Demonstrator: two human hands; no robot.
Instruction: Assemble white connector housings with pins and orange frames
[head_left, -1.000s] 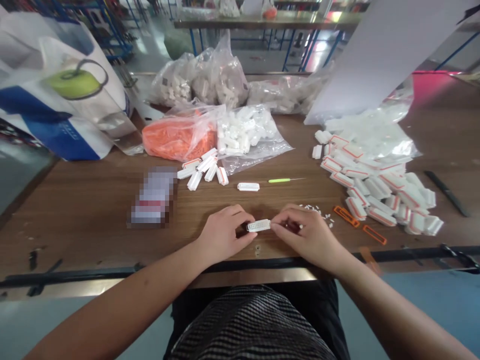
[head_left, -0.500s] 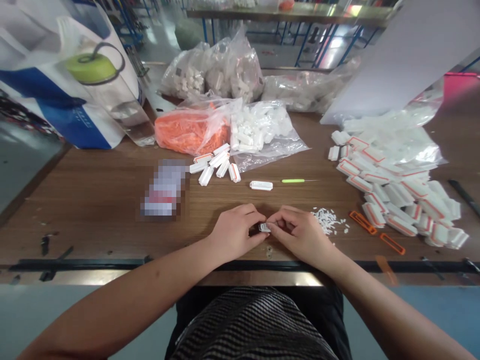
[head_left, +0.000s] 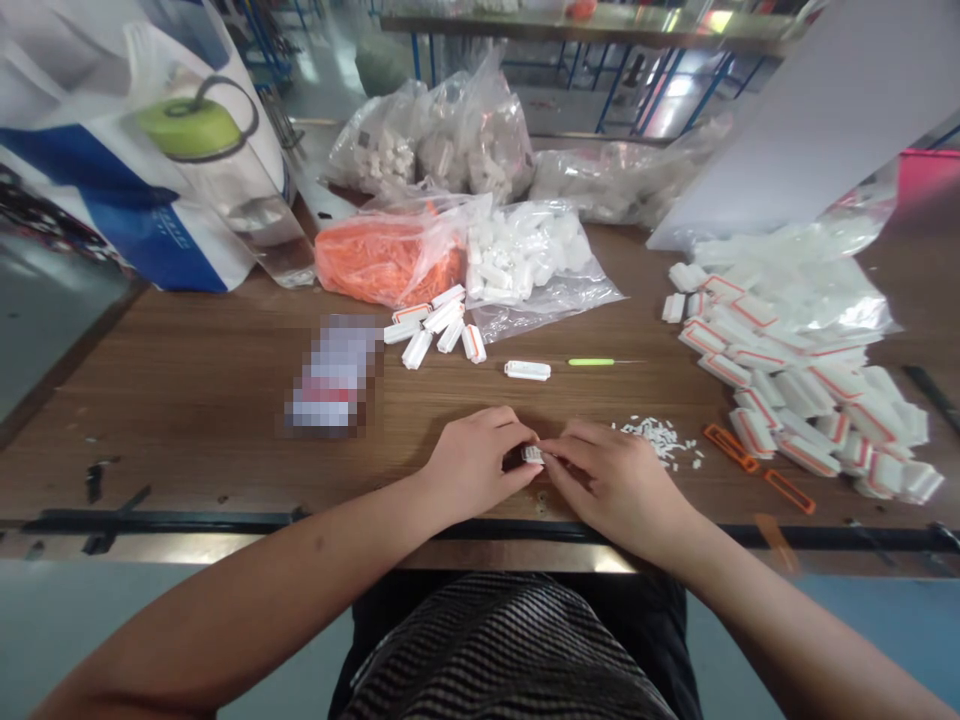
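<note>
Currently: white block held between both hands, turned since the earlier view

From where I stand, the white block (head_left: 532,454) is just above the near part of the table (head_left: 247,400), low in front of the wearer. The left hand (head_left: 480,462) grips it between thumb and fingers. The right hand (head_left: 626,485) has thumb and forefinger brought together at its right end; whether they pinch a small piece, I cannot tell.

One second ago the block lay lengthwise, its perforated face showing; now only a short part shows, and the hands are closer together. The small white pieces (head_left: 656,437), mostly hidden then, are visible beside the right hand.

Containers: one clear bag (head_left: 386,262) holds orange parts; the adjoining open bag (head_left: 525,250) holds white parts. Behind them, upright bags (head_left: 491,130) contain pale pieces.
</note>
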